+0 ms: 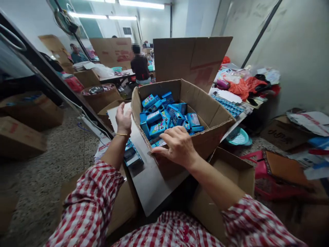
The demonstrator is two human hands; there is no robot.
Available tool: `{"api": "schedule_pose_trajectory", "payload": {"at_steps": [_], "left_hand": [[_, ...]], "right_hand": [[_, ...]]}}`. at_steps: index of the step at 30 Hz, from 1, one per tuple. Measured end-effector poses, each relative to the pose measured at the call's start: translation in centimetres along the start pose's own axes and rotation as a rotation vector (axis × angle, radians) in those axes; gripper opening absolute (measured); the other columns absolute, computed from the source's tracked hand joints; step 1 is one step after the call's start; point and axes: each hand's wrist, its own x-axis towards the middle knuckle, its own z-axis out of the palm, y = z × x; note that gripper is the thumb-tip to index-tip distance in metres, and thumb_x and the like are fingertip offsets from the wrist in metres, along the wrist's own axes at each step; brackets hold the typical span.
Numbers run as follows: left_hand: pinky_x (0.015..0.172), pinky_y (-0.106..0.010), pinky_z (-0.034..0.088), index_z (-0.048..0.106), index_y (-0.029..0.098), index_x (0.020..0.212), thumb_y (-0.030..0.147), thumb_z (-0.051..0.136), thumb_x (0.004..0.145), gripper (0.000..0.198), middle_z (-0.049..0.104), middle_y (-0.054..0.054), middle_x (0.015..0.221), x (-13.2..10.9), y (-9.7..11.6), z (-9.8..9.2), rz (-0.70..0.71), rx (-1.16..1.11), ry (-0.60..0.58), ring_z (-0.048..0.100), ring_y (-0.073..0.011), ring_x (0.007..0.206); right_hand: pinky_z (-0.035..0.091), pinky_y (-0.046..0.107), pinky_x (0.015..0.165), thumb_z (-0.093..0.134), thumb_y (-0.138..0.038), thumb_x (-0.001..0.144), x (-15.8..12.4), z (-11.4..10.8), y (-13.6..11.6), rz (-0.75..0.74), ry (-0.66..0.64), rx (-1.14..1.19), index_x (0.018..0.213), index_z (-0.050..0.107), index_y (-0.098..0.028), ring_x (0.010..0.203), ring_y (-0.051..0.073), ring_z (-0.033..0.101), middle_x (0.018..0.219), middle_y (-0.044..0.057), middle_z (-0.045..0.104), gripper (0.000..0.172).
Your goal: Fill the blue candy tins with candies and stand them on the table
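A cardboard box [213, 106] stands on a white board [149, 192] in front of me, its top open. Many small blue printed boxes [158, 128] lie jumbled inside it. My left hand [123, 120] is beside the box's left wall, fingers apart and holding nothing; I cannot tell whether it touches the cardboard. My right hand [180, 144] is bent over the near rim of the cardboard box, its thumb stretched to the left along the edge. Its fingertips are partly hidden behind the knuckles. More blue packages [132, 154] lie on the board below my left wrist.
A blue tray-like sheet [228, 105] and plastic bags [244, 85] cover the table at right. An empty carton [231, 168] stands below my right arm, near a pink stool [280, 175]. A metal post [64, 82] slants at left. A person [140, 67] is in the background.
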Motion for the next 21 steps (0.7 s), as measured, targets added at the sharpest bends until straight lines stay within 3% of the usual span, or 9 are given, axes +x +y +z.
{"api": "schedule_pose_trajectory", "payload": {"at_steps": [2,4,6,9,12,16,19,21], "left_hand": [[0.105,-0.036,0.030,0.042,0.013,0.128,0.037,0.050,0.079,0.055,0.046,-0.012,0.132,2.4,1.3,-0.3,0.097,0.141,-0.035,0.041,-0.0227,0.123],[0.102,-0.036,0.034,0.049,0.013,0.121,0.038,0.057,0.074,0.054,0.053,-0.010,0.124,4.9,2.9,0.2,0.160,0.306,-0.184,0.047,-0.0237,0.116],[0.100,-0.037,0.035,0.052,0.014,0.118,0.040,0.063,0.069,0.057,0.056,-0.009,0.119,7.3,4.4,1.5,0.200,0.466,-0.305,0.048,-0.0260,0.114],[0.102,-0.044,0.031,0.052,0.015,0.117,0.046,0.072,0.059,0.068,0.054,-0.012,0.119,10.6,5.5,4.1,0.239,0.643,-0.336,0.044,-0.0317,0.116],[0.103,-0.052,0.025,0.055,0.015,0.111,0.052,0.076,0.052,0.073,0.052,-0.016,0.120,13.5,5.2,6.1,0.233,0.736,-0.362,0.039,-0.0368,0.120],[0.102,-0.056,0.024,0.057,0.012,0.100,0.059,0.075,0.048,0.072,0.055,-0.018,0.114,17.0,3.5,7.2,0.229,0.776,-0.406,0.037,-0.0383,0.122],[0.099,-0.051,0.033,0.059,0.007,0.087,0.062,0.073,0.048,0.069,0.061,-0.016,0.102,18.4,2.0,7.3,0.211,0.848,-0.542,0.046,-0.0363,0.115],[0.095,-0.048,0.038,0.059,0.001,0.085,0.065,0.067,0.057,0.071,0.062,-0.013,0.096,18.2,1.3,7.2,0.160,0.964,-0.654,0.051,-0.0339,0.108]], "right_hand": [[0.026,0.030,0.065,0.040,-0.067,0.078,-0.7,-1.2,0.3,0.052,-0.116,-0.026,0.061,0.057,-0.017,0.066,0.015,0.048,0.065,0.005,0.059,0.056],[0.023,0.030,0.061,0.040,-0.065,0.079,-1.8,-1.9,0.5,0.050,-0.184,-0.024,0.058,0.055,-0.017,0.060,0.013,0.046,0.060,0.004,0.057,0.055],[0.021,0.030,0.060,0.043,-0.057,0.083,-3.0,-2.4,0.2,0.034,-0.158,-0.017,0.058,0.054,-0.017,0.058,0.013,0.044,0.058,0.002,0.055,0.049],[0.021,0.031,0.060,0.047,-0.047,0.085,-5.1,-3.0,-0.5,0.028,-0.055,-0.014,0.055,0.050,-0.018,0.056,0.012,0.041,0.054,0.001,0.050,0.042],[0.023,0.031,0.058,0.051,-0.041,0.083,-7.2,-4.1,-0.8,0.053,0.005,0.032,0.053,0.047,-0.018,0.054,0.012,0.039,0.051,-0.001,0.046,0.038],[0.032,0.030,0.061,0.049,-0.038,0.085,-9.7,-6.1,-0.7,0.105,0.078,0.133,0.060,0.056,-0.020,0.056,0.013,0.046,0.053,0.000,0.050,0.031],[0.039,0.032,0.065,0.046,-0.045,0.085,-11.1,-7.3,-0.6,0.110,0.135,0.186,0.067,0.061,-0.021,0.060,0.015,0.053,0.056,0.002,0.055,0.033],[0.042,0.033,0.068,0.045,-0.052,0.083,-11.9,-7.9,-0.4,0.105,0.132,0.202,0.070,0.063,-0.022,0.063,0.016,0.056,0.059,0.004,0.058,0.037]]}}
